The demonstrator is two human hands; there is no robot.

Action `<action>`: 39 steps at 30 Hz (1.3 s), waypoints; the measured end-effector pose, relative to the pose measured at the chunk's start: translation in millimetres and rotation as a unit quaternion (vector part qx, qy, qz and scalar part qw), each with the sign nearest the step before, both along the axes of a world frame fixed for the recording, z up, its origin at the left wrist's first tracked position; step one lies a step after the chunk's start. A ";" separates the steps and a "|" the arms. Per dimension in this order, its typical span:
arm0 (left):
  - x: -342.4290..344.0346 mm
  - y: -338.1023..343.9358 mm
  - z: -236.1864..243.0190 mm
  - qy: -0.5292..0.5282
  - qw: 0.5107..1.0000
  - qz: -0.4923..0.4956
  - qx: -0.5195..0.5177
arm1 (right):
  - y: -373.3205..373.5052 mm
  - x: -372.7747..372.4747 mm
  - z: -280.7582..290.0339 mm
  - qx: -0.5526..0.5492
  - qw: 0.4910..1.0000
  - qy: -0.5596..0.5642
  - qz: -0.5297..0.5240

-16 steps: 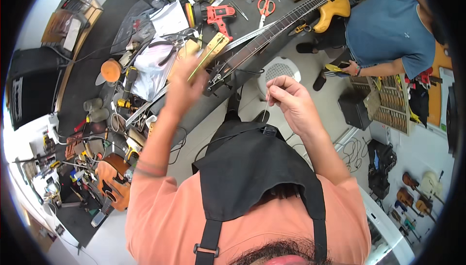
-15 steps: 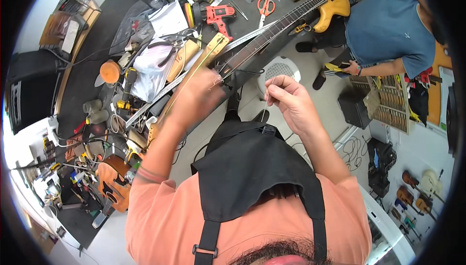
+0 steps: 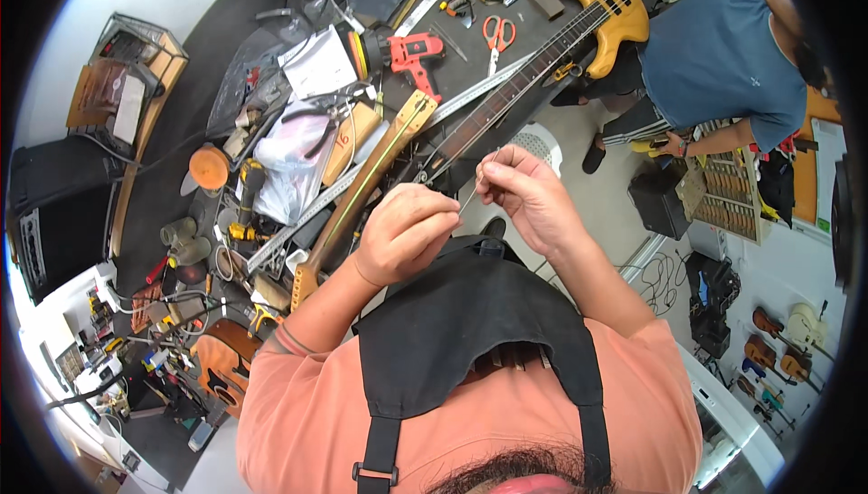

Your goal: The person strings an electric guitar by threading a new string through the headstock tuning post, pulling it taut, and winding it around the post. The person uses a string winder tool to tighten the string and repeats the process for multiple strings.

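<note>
In front of my apron, my right hand (image 3: 524,197) pinches a thin wire-like string (image 3: 467,200) between thumb and fingertips. My left hand (image 3: 409,234) is closer to the bench, its fingers pressed together at the string's lower end. A short slanting length shows between the two hands. Beyond them, a bass guitar (image 3: 606,8) with a yellow wood body lies along the bench edge, its dark fretted neck pointing toward me. A loose wooden guitar neck (image 3: 354,203) with a greenish line down its middle rests to the left of my left hand.
A red power tool (image 3: 415,56), orange-handled scissors (image 3: 498,33), a long metal ruler (image 3: 475,87) and plastic bags (image 3: 287,164) crowd the bench (image 3: 167,146). A co-worker in a blue shirt (image 3: 728,47) stands at the right. A white round stool (image 3: 540,149) is beneath the bench edge.
My left hand has come down and right, away from the bass's near end, to meet the string. My right hand has shifted slightly left. The view has tilted a little.
</note>
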State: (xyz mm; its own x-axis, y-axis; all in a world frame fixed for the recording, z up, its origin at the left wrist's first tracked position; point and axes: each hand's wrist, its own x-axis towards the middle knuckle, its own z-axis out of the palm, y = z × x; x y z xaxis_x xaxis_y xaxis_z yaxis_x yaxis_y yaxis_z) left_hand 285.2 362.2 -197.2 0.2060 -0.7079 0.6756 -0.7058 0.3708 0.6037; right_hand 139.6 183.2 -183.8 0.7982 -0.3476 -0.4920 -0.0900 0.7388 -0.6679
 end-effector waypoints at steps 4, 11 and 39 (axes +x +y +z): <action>8.5 -7.7 3.4 0.002 0.999 -0.027 -0.029 | -2.3 0.4 -8.7 0.046 0.999 0.006 0.008; 11.5 -11.4 28.4 0.014 0.999 -0.027 -0.017 | -1.3 1.3 -15.3 0.096 0.995 -0.011 0.017; 12.9 46.5 30.5 0.032 0.983 0.176 0.039 | 40.7 30.9 -192.4 -0.007 0.998 0.054 0.033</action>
State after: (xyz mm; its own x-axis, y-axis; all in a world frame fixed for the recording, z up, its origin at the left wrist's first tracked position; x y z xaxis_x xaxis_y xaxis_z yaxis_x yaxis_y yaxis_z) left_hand 298.0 408.7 -166.6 0.4875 -0.6351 0.5992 -0.7418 0.0608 0.6679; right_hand 170.6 223.9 -376.2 0.7626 -0.3031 -0.5714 -0.2099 0.7196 -0.6619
